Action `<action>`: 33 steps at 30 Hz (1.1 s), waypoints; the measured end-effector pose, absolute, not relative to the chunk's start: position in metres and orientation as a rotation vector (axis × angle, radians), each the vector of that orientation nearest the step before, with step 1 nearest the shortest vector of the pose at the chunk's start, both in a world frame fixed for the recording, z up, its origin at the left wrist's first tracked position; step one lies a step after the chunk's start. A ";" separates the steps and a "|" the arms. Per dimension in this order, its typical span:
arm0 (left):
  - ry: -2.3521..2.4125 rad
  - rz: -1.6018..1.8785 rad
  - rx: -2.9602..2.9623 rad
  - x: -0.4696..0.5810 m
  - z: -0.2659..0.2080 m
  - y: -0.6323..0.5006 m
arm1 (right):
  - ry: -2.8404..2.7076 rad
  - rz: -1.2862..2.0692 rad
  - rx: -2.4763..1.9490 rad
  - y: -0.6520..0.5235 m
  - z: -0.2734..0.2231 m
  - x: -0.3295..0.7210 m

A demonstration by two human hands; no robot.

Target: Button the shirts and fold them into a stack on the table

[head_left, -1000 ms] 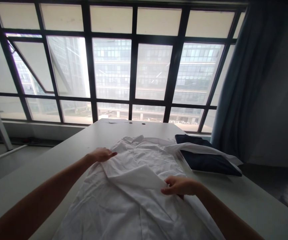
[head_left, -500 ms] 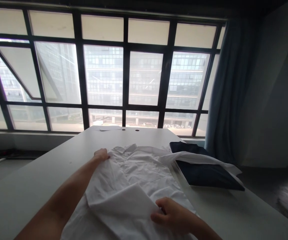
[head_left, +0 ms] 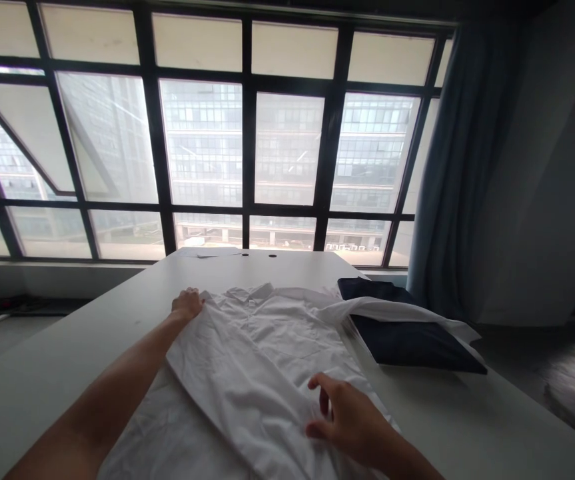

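A white long-sleeved shirt [head_left: 277, 333] lies spread over the table, its collar at the far end. One sleeve [head_left: 227, 380] is folded diagonally across the body, and the other stretches out to the right. My left hand [head_left: 188, 304] is closed on the shirt's edge near the left shoulder; the fingertips are partly hidden. Just above the lower right of the shirt is my right hand [head_left: 350, 417], thumb and fingers apart with nothing between them.
The right sleeve rests across dark navy folded cloth [head_left: 417, 343] at the table's right side. Thin white sheets [head_left: 207, 253] lie at the far end of the white table [head_left: 167, 273]. Behind stand large windows and a blue-grey curtain [head_left: 460, 180].
My right hand has let go of the folded sleeve, which now lies flatter across the shirt. My left hand has shifted left, drawing the shirt's shoulder edge outward.
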State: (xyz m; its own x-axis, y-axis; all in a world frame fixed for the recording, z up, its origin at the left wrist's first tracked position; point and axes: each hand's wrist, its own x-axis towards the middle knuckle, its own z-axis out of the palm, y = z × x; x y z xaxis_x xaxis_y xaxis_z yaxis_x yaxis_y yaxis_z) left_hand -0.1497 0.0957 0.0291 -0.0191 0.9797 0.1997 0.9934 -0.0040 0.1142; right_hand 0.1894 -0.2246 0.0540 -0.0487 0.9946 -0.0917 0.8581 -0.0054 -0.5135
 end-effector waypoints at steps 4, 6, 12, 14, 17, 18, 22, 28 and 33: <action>-1.842 -0.251 -2.348 -0.138 0.011 0.067 | -2.127 0.401 -1.577 -0.224 0.050 0.180; -1.780 -0.157 -2.446 -0.136 0.002 0.059 | -2.250 0.406 -1.432 -0.227 0.049 0.170; -1.975 -0.037 -2.476 -0.153 -0.013 0.072 | -2.571 0.547 -1.109 -0.231 0.041 0.152; -1.994 -0.020 -2.502 -0.158 -0.014 0.085 | -2.638 0.556 -1.066 -0.226 0.030 0.152; -1.971 -0.046 -2.539 -0.158 -0.012 0.102 | -2.704 0.488 -1.074 -0.214 0.009 0.154; -1.962 -0.052 -2.545 -0.156 -0.010 0.105 | -2.716 0.450 -1.076 -0.210 0.002 0.155; -1.921 0.045 -2.537 -0.142 -0.001 0.113 | -2.703 0.315 -1.067 -0.201 -0.013 0.156; -1.890 -0.078 -2.575 -0.125 -0.007 0.114 | -2.641 0.422 -1.165 -0.208 0.001 0.157; -1.861 -0.091 -2.610 -0.122 -0.003 0.103 | -2.630 0.517 -1.215 -0.215 0.014 0.157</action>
State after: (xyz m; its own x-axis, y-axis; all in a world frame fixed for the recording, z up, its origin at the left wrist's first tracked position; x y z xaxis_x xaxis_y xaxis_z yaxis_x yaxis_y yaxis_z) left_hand -0.1225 0.1034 -0.0032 0.3254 0.9455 0.0081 0.9419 -0.3249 0.0858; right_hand 0.1574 -0.2154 0.0138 -0.6429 0.7652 0.0332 0.6958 0.6016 -0.3923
